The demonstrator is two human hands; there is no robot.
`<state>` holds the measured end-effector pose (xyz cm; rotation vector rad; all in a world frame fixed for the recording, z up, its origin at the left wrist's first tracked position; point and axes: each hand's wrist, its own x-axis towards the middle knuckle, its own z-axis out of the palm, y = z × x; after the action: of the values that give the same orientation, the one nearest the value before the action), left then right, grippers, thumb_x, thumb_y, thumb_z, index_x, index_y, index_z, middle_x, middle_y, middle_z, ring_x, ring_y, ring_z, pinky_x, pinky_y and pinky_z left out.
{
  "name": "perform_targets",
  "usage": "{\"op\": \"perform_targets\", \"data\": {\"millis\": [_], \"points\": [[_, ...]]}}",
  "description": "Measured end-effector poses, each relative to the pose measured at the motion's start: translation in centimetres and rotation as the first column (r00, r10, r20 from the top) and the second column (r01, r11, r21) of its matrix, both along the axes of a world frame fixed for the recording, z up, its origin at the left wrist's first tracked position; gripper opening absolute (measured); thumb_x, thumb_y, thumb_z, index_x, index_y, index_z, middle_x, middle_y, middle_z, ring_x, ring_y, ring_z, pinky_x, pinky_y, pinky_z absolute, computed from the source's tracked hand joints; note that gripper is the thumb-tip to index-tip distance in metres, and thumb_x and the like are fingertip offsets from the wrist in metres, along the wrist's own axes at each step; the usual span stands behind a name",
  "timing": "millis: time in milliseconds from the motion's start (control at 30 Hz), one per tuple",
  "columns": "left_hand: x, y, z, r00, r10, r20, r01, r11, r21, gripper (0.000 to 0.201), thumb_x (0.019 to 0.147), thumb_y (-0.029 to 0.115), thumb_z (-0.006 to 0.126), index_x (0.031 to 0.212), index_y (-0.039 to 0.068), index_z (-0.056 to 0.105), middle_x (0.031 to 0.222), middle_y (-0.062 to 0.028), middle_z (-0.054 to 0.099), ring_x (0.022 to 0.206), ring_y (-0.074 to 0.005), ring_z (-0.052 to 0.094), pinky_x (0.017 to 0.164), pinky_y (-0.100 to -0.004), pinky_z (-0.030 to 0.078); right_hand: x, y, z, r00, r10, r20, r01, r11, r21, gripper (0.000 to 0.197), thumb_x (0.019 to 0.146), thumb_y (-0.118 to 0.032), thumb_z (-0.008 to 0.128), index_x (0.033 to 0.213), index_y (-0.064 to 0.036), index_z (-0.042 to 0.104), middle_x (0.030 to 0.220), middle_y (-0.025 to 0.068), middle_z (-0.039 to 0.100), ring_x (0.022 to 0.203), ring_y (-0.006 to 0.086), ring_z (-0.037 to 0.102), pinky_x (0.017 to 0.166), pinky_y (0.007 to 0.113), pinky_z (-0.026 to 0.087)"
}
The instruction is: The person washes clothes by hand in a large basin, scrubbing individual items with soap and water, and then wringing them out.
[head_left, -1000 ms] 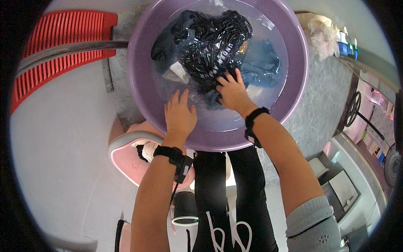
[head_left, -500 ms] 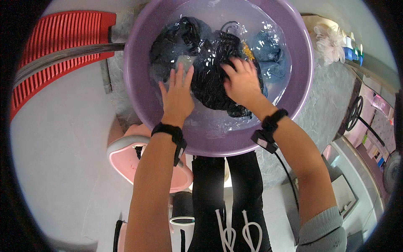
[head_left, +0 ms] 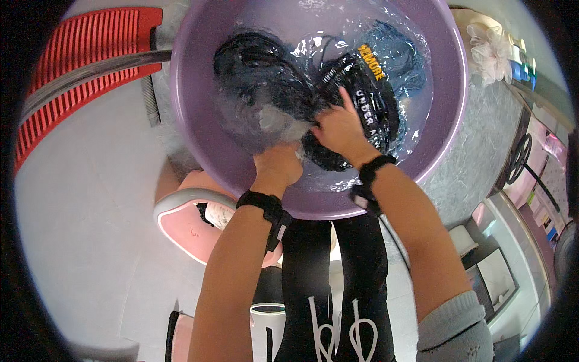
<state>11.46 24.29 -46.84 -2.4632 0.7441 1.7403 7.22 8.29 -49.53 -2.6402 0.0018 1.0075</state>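
Observation:
A black wet garment (head_left: 316, 154) with white and yellow print lies bunched in a purple basin (head_left: 187, 102) of water. My right hand (head_left: 341, 131) grips its near left side, fingers curled in, index finger raised along the cloth. My left hand (head_left: 277, 166) is closed at the water's near edge, its fingertips hidden. Pale, cloudy water and a whitish shape (head_left: 274, 119) show just beyond it; what that shape is I cannot tell. More dark cloth (head_left: 256, 57) floats at the far left, and a blue garment (head_left: 395, 54) lies at the far right.
A red slatted plastic piece (head_left: 96, 39) stands at the left, with a dark curved bar (head_left: 102, 67) across it. A pink tub (head_left: 190, 232) sits below the basin on the left. A pale mesh bath puff (head_left: 488, 51) and bottles (head_left: 522, 69) are at the right.
My left hand has drawn nearer and right, closing from spread fingers. My right hand has moved slightly nearer and left. The black garment has turned, showing more print, and the water is swirling.

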Motion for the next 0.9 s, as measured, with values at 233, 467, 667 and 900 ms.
{"op": "perform_targets", "data": {"millis": [233, 467, 667, 900], "points": [[0.8, 1.4, 0.3, 0.984, 0.106, -0.146, -0.097, 0.993, 0.063, 0.032, 0.079, 0.017, 0.053, 0.110, 0.009, 0.057, 0.106, -0.0169, 0.059, 0.098, -0.0370, 0.057, 0.084, -0.0431, 0.046, -6.3, -9.2, 1.7, 0.968, -0.042, 0.249, 0.006, 0.989, 0.146, 0.037, 0.067, -0.015, 0.066, 0.101, -0.0093, 0.054, 0.088, 0.0064, 0.054, 0.096, 0.0223, 0.055, 0.109, 0.047, 0.018], [-3.4, 1.1, -1.0, 0.825, 0.564, -0.020, -0.565, 0.824, -0.045, 0.044, 0.080, 0.019, 0.057, 0.119, 0.006, 0.044, 0.112, -0.0224, 0.053, 0.103, -0.0379, 0.053, 0.083, -0.0435, 0.046, -3.8, -7.3, 2.9, 0.936, -0.219, 0.275, 0.277, 0.941, -0.194, 0.036, 0.068, -0.012, 0.062, 0.104, -0.0139, 0.055, 0.107, 0.0045, 0.051, 0.106, 0.0252, 0.047, 0.103, 0.059, 0.016], [-4.5, -2.2, 0.0, 0.779, 0.568, 0.265, -0.505, 0.819, -0.271, 0.057, 0.076, 0.018, 0.062, 0.127, 0.013, 0.037, 0.134, -0.0165, 0.035, 0.121, -0.0387, 0.038, 0.096, -0.0465, 0.036, -4.8, -1.7, 1.7, 0.853, -0.233, 0.468, 0.192, 0.972, 0.133, 0.042, 0.068, -0.017, 0.063, 0.108, -0.0077, 0.056, 0.119, 0.0132, 0.048, 0.116, 0.0322, 0.039, 0.099, 0.050, 0.026], [-0.5, -1.7, -1.3, 0.951, -0.146, 0.272, 0.182, 0.977, -0.110, 0.052, 0.086, 0.035, 0.050, 0.135, 0.031, 0.033, 0.141, -0.0052, 0.030, 0.131, -0.0276, 0.027, 0.101, -0.0632, 0.018, -5.0, -0.5, -1.2, 0.976, 0.073, 0.207, -0.060, 0.996, -0.072, 0.043, 0.081, -0.037, 0.054, 0.122, -0.0247, 0.052, 0.135, 0.0028, 0.039, 0.131, 0.0275, 0.025, 0.106, 0.052, 0.015]]}}
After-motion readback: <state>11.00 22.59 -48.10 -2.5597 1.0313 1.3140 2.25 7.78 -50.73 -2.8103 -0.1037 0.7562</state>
